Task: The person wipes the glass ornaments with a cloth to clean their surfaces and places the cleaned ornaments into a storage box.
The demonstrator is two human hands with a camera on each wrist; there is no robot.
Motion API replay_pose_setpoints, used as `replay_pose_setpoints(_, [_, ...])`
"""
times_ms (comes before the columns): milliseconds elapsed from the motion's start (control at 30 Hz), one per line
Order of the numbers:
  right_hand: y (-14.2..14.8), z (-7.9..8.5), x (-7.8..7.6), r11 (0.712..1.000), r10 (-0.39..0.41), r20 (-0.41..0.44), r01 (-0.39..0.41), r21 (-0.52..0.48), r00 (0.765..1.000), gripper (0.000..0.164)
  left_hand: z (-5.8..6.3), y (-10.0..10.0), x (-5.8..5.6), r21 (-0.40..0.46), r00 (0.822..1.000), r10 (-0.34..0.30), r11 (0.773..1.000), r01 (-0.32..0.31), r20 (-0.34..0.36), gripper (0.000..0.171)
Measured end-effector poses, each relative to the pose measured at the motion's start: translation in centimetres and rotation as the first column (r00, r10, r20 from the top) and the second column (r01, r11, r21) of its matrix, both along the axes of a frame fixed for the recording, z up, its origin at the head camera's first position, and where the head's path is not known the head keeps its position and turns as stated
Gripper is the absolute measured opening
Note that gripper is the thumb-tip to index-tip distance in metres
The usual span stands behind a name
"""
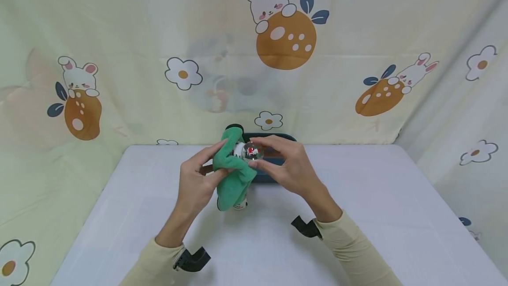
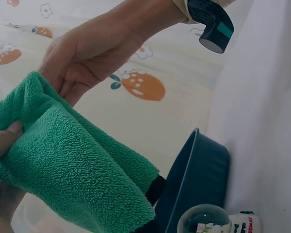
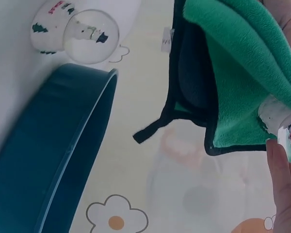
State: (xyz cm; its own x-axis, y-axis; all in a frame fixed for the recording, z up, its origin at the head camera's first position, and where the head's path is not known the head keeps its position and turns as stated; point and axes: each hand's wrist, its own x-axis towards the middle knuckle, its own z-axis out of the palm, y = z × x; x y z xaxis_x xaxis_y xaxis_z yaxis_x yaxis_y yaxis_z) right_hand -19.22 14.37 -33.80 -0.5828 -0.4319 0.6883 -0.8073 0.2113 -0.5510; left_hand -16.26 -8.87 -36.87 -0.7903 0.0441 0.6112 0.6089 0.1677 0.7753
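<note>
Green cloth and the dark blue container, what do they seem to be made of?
Green cloth: probably terry or microfibre, soft-looking and matte, going by its fine, fuzzy pile. Dark blue container: likely plastic, smooth with a faint sheen, judging by its even wall and rim, though painted metal is possible.

Left hand [image 1: 197,182] near right hand [image 1: 293,166] — fingers [image 1: 273,141] curved

Soft, diffuse light — wrist views dimmer

Green cloth [image 2: 77,165], apparently black-edged
</note>
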Motion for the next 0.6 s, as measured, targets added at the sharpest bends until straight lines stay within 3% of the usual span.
replay_pose_setpoints(233, [-0.15, 0.13, 0.18, 0.998, -0.028, 0.098, 0.034, -0.055, 0.995, 0.042, -0.06, 0.31, 0.13, -0.022, 0.995, 0.034, 0.999, -0.036, -0.091, 0.056])
replay_pose_setpoints(400, [-0.08, 0.26, 0.2, 0.999, -0.025, 0.144, 0.028, -0.017, 0.989, 0.046, -0.02, 0.1, 0.03, -0.025, 0.984, 0.047, 0.998, -0.052, -0.172, 0.055])
replay_pose_setpoints(500, [0.08, 0.2, 0.09, 1.0, 0.003, 0.134, -0.006, 0.027, 0.991, 0.05, 0.1, -0.07, -0.03, -0.026, 0.984, 0.055, 0.998, -0.06, -0.166, 0.055])
replay_pose_setpoints(600, [0.16, 0.09, 0.01, 0.998, 0.051, 0.101, -0.055, 0.038, 0.994, 0.052, 0.17, -0.19, -0.06, -0.001, 0.993, 0.041, 0.999, -0.042, -0.111, 0.055])
